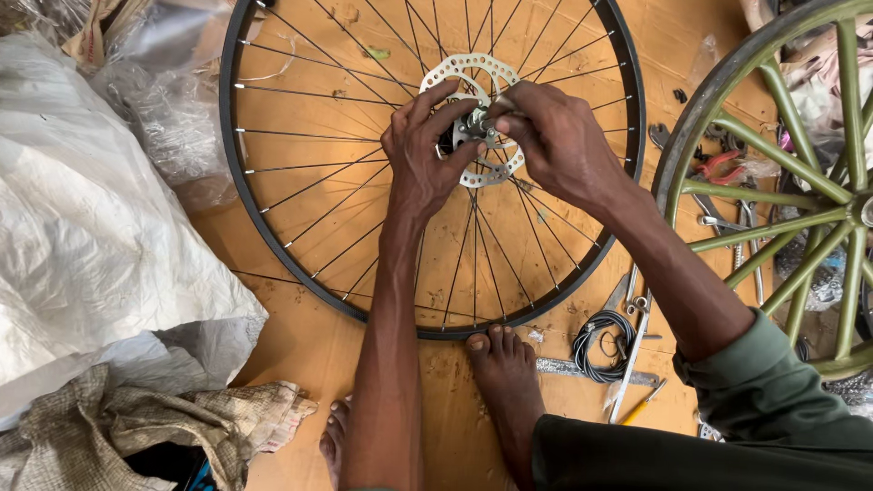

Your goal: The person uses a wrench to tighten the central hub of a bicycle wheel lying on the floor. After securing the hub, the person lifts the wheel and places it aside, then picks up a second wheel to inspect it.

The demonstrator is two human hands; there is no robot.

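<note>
black-rimmed spoked bicycle wheel [273,218] lying flat on the orange-brown wooden floor [309,355], silver perforated brake disc [473,68] fixed at its centre around the metal hub [473,125]. left hand [423,150] at the hub, fingers spread and curled over the near edge of the disc, thumb and forefinger pinched in against the hub. right hand [559,136] closed narrowly on a small metal part at the hub's axle end; too small to tell what kind. both hands touching the hub from opposite sides, just beside each other. bare foot [505,377] planted on the floor with toes against the near rim of the wheel, toes of a second foot [335,436] showing beside the left forearm. green sleeve [773,391] on the right arm.

to the right, olive-green wheel with thick cast spokes [782,164], standing partly over a scatter of spanners and red-handled pliers [727,168]. near the right knee, coil of black cable [600,345] next to long silver flat tools [632,359] and a yellow-handled tool [641,407]. on the left, large crumpled white woven sack [91,236], clear plastic sheeting [168,100] above it, frayed beige burlap cloth [136,427] at the bottom corner.
</note>
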